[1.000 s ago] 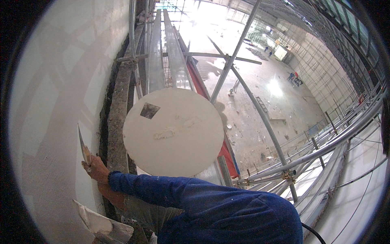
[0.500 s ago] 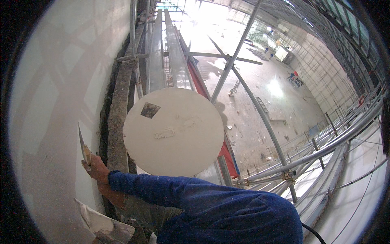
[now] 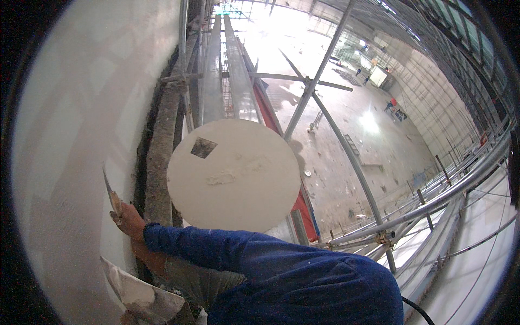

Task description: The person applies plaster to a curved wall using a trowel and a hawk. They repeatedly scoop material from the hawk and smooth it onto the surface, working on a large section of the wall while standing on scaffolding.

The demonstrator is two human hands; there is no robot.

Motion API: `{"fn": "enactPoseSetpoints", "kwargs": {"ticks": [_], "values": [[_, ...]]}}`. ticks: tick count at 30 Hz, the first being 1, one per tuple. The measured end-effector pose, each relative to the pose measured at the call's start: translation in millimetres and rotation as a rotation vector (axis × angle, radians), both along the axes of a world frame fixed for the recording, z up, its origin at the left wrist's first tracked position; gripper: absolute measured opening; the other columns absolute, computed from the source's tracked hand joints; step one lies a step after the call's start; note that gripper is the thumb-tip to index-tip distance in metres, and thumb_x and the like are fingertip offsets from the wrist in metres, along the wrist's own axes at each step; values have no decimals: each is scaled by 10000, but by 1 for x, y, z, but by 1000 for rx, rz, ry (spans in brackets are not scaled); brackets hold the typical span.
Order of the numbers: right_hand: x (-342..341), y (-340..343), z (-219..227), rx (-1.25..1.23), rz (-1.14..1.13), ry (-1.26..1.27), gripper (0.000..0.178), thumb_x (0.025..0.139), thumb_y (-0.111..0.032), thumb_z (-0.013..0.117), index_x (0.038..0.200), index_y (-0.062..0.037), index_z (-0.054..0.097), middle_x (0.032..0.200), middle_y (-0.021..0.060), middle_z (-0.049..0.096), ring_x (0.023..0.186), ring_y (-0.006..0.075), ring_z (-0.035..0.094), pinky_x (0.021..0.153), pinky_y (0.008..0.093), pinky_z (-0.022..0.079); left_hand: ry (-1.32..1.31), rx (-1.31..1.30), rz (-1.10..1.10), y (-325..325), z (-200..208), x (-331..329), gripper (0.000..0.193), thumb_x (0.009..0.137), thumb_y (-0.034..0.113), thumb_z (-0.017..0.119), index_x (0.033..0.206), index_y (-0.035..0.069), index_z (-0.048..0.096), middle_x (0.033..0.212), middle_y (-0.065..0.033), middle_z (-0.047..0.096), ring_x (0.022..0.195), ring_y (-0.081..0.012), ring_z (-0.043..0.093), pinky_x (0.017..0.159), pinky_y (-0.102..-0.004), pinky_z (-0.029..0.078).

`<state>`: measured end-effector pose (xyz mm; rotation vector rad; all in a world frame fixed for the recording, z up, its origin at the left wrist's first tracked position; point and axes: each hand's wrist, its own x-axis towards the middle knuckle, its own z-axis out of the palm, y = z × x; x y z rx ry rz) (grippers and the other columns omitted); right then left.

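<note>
My right arm, in a blue sleeve, reaches across to the pale wall [image 3: 70,179] on the left. My right hand [image 3: 129,219] is closed round the light handle of a trowel [image 3: 112,195], whose thin blade shows nearly edge-on against the wall. Below it, a plaster-smeared hawk [image 3: 143,295] tilts near the wall at the lower left. Only a little of my left hand [image 3: 129,318] shows, at the hawk's lower edge; its grip is mostly hidden. In front of me is a round, off-white board [image 3: 233,189] with a square dark opening and a rough patch of plaster.
Two long metal planks [image 3: 238,81] run ahead beyond the round board. A rough ledge [image 3: 158,157] follows the wall's foot. Scaffold poles [image 3: 346,149] cross on the right, high over a floor [image 3: 346,189] where distant people stand. A curved pipe rail [image 3: 433,203] lies further right.
The view has shifted slightly, so the round board and planks sit a little further right. My right hand stays at the wall with the trowel, almost unmoved.
</note>
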<state>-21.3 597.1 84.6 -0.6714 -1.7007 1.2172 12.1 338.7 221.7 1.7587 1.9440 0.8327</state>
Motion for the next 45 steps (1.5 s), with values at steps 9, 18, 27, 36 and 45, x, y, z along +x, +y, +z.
{"fn": "enactPoseSetpoints", "kwargs": {"ticks": [9,18,27,36,45], "values": [[-9,10,-17,0,227,-83,461,752,-81,509,1193,-22,387,1047,243,509,951,370,503,830,370,395,-371,-498,308,5,17,9,393,716,297,583,983,15,520,867,-141,581,824,-311,520,724,-429,391],[-65,23,-74,196,395,-316,443,706,-152,521,1140,-103,451,1013,192,538,948,367,493,825,433,396,-145,-435,117,14,27,17,316,735,224,561,972,18,529,935,-158,549,897,-322,492,793,-393,381],[-21,9,7,65,629,-592,354,703,-166,523,1047,-84,503,1021,176,538,961,342,497,824,423,400,-269,-364,139,1,9,8,251,728,136,552,943,10,529,894,-150,546,831,-296,507,759,-361,405],[-46,9,-31,224,609,-620,338,727,-134,522,1061,-88,531,950,157,581,907,308,542,792,408,421,-342,-302,183,3,12,16,273,708,157,582,935,16,528,883,-122,551,799,-299,506,730,-373,409],[-48,17,-39,236,652,-644,304,688,-157,534,980,-71,540,921,155,571,895,324,529,786,415,423,-114,-310,52,15,17,9,261,786,227,490,928,11,525,834,-65,562,777,-202,515,688,-305,414]]}}
